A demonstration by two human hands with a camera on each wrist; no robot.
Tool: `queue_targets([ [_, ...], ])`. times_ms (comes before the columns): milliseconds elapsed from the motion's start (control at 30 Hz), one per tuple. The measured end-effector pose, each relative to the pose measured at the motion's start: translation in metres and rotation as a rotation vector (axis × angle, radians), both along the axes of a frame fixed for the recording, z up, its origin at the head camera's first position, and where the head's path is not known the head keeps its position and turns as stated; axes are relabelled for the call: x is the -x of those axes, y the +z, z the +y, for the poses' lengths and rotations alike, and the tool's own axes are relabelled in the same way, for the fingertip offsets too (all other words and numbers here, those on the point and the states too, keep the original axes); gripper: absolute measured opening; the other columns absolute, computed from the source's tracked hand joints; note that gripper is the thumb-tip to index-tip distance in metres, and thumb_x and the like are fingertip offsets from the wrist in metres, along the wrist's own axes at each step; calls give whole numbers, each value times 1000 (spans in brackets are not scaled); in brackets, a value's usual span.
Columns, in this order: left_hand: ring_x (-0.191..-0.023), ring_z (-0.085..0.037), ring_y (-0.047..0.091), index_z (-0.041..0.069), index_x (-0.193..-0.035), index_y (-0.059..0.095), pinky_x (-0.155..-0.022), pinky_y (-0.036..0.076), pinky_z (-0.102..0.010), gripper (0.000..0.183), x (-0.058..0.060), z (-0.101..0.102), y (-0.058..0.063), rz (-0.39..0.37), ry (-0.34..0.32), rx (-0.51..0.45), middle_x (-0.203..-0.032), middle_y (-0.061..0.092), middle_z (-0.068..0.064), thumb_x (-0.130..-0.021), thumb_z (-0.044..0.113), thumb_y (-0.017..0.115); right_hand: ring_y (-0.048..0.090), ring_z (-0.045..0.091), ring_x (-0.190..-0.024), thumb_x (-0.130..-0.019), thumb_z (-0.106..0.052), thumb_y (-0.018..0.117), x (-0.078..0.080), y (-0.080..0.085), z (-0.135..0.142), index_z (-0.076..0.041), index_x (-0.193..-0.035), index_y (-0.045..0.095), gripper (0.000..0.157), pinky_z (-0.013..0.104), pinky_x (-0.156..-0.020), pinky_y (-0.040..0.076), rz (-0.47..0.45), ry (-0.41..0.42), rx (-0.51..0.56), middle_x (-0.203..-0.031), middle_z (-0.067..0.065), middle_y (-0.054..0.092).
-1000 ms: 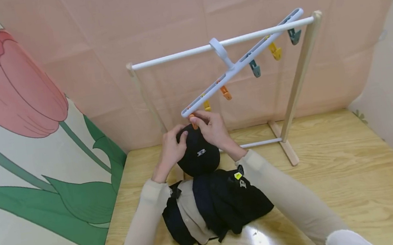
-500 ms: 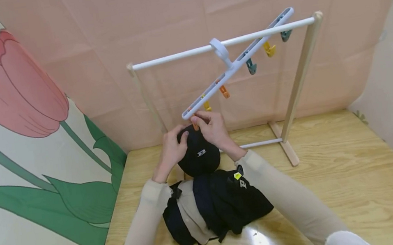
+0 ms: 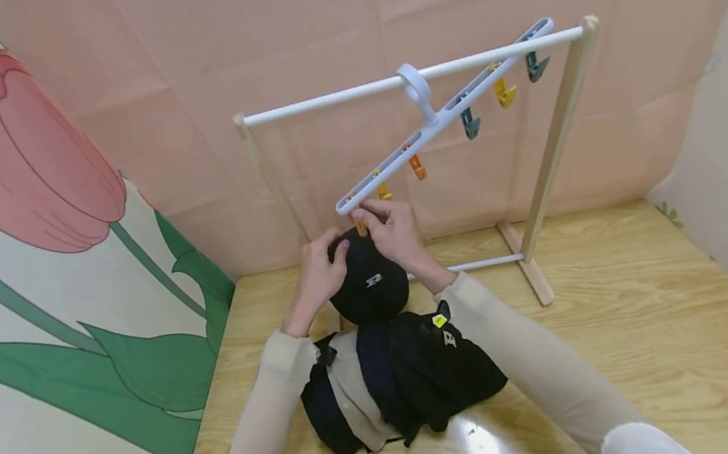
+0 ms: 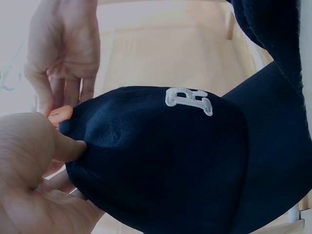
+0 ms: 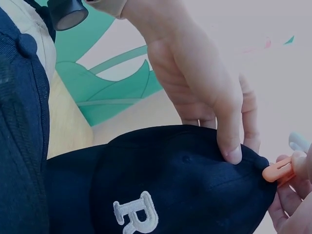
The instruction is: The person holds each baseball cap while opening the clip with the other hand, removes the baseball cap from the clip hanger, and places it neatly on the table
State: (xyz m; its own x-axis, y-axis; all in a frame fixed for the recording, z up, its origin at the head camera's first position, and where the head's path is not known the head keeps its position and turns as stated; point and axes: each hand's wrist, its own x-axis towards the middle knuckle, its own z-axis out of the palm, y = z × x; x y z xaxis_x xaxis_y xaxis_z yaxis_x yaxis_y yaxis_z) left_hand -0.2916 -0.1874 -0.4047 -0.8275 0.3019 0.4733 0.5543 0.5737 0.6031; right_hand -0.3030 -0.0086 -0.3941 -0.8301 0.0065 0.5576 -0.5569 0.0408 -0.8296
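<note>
A black baseball cap (image 3: 369, 288) with a white letter R hangs crown-up below the low left end of a pale blue clip hanger (image 3: 397, 160). My left hand (image 3: 316, 273) pinches the cap's crown, thumb in front and fingers behind, as the left wrist view shows. My right hand (image 3: 398, 236) pinches the orange clothespin (image 3: 360, 226) at the hanger's end. In the right wrist view the tip of the orange clothespin (image 5: 277, 170) sits on the cap's edge. More clothespins, orange, yellow and dark green, hang along the hanger with nothing in them.
The hanger hooks over the white bar (image 3: 333, 97) of a wooden-legged rack (image 3: 561, 147), tilted down to the left. Several more caps, black, navy and beige (image 3: 356, 389), lie heaped on the wooden table (image 3: 635, 345) in front. A pink cloth backdrop (image 3: 283, 30) stands behind the rack.
The hanger swings slightly, its right end dipping left and then coming back, and its hook shifts a little right on the bar. Both hands keep almost the same place on cap and clothespin.
</note>
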Motion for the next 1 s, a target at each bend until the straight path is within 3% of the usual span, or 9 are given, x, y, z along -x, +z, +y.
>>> queue_targets([
  [267,-113,-32,74,0,-117,74,-98,59,-48,18,2,0,-3,1,5,9,-120,77,-18,-107,4,59,70,46,-83,-102,-5,71,-2,2,1,4,-123,77,24,20,-70,54,-24,25,18,-98,26,78],
  [433,-110,-32,74,0,-116,73,-97,59,-48,17,2,0,-5,-11,18,27,-118,77,-18,-107,5,59,73,46,-88,-102,-5,70,-4,4,2,4,-126,76,26,45,-77,61,-45,29,25,-104,25,79],
  [567,-111,-32,74,0,-117,73,-97,59,-49,18,2,0,-7,-21,11,29,-120,77,-19,-108,5,59,75,43,-92,-102,-4,70,-4,3,1,4,-126,76,26,61,-83,59,-53,25,29,-107,25,79],
  [867,-110,-33,74,-1,-117,74,-97,59,-49,18,2,-1,-11,-22,3,17,-119,77,-19,-107,5,59,74,46,-96,-103,-5,70,-3,3,1,4,-125,77,25,55,-83,61,-61,23,31,-109,24,79],
  [1000,-103,-32,73,0,-113,74,-94,59,-49,16,3,-1,-13,-22,13,37,-112,77,-17,-107,5,60,76,38,-102,-103,-6,69,-3,4,2,2,-127,76,26,43,-85,63,-80,17,12,-113,22,79],
])
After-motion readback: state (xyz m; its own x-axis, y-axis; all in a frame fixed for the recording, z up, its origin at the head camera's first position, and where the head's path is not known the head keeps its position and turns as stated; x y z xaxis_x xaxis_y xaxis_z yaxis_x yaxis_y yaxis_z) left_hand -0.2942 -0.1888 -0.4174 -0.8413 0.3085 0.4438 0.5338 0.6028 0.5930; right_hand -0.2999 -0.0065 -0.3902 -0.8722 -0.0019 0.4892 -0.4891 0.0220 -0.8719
